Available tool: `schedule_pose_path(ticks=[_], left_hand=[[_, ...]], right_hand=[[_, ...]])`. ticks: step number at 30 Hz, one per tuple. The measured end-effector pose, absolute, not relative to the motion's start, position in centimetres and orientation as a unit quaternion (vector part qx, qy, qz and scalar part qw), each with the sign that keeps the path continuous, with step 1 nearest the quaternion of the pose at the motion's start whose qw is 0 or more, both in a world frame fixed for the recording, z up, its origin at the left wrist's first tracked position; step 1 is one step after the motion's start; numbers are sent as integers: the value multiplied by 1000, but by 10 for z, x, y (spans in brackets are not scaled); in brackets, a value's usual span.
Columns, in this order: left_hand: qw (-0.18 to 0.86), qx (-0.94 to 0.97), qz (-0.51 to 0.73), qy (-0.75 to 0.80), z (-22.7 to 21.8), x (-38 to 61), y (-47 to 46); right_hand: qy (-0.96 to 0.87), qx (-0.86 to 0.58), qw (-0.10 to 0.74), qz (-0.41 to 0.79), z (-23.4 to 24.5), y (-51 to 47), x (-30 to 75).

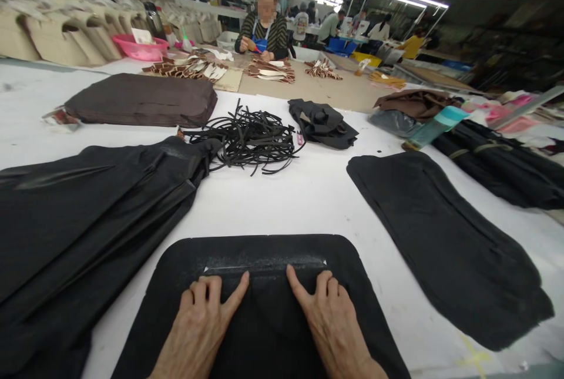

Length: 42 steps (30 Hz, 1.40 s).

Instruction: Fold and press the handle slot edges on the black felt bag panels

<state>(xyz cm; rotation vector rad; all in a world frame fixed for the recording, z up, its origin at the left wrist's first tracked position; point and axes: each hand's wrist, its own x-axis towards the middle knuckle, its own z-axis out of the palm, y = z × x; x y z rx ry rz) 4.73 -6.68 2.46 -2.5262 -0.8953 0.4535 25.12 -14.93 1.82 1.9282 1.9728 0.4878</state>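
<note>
A black felt piece [185, 267] with rounded corners lies on the white table [308, 197] right in front of me. My left hand [200, 320] and my right hand [330, 314] both rest on it, thumbs stretched inward. The fingertips press at a narrow shiny strip [264, 264] that runs across the piece near its far edge. The other fingers are curled down onto the fabric. Neither hand holds anything lifted.
A stack of black sheets [79, 220] lies at left, another black felt stack [440, 238] at right. A tangle of black straps [249, 138], a brown stack [141, 100] and dark fabric [321, 123] lie further back. A seated person [264, 32] works at the far table.
</note>
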Motion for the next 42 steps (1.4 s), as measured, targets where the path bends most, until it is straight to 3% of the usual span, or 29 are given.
schedule_pose_path(ticks=[6, 13, 17, 22, 27, 31, 34, 42], left_hand=[[146, -928, 97, -330, 16, 24, -60], [78, -906, -85, -407, 27, 19, -53], [3, -955, -177, -239, 18, 44, -58], [-48, -969, -165, -178, -8, 62, -57], [-173, -949, -159, -211, 6, 52, -54], [-305, -903, -78, -294, 30, 39, -46], [-386, -835, -87, -381, 42, 32, -34], [-472, -702, -155, -511, 55, 24, -4]], right_hand=[[720, 660, 118, 178, 15, -161, 278], [727, 660, -40, 188, 28, -179, 302], [791, 599, -90, 86, 36, -178, 298], [767, 624, -148, -11, 10, -191, 308], [743, 649, -108, -122, 16, -198, 324], [696, 686, -151, -150, 29, -191, 330], [634, 726, -171, -205, 26, -184, 336], [472, 771, -217, -368, 13, -144, 358]])
